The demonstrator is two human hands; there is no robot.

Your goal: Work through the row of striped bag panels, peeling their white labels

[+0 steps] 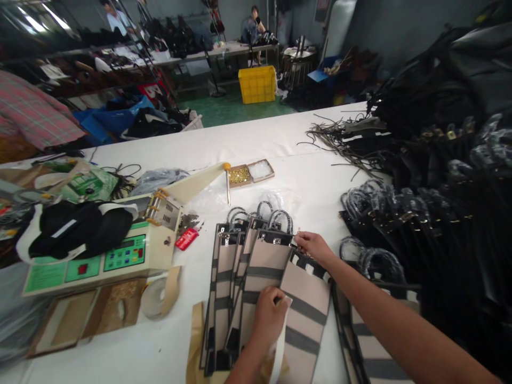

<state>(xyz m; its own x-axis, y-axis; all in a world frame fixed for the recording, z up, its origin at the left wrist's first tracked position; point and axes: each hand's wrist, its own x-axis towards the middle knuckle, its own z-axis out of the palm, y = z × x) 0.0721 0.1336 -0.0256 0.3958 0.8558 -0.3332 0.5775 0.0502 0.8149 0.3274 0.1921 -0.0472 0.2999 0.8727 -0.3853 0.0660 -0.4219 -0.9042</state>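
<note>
Several beige bags with dark stripes (262, 266) lie fanned out on the white table, their wrapped handles pointing away from me. My left hand (269, 314) is closed over the bags, pinching the end of a white strip (281, 341) that hangs down toward me. At the top edge of the rightmost bag (306, 288), my right hand (314, 246) has its fingers pressed together at small metal hardware; what exactly they hold is too small to make out. White patches show along that bag's dark top band.
A machine with a green panel (124, 256) stands left, a tape roll (154, 298) beside it. Small boxes of gold parts (239, 175) and a screwdriver (228, 184) lie beyond the bags. Black bags (432, 229) crowd the right. A person in plaid (36, 112) is at far left.
</note>
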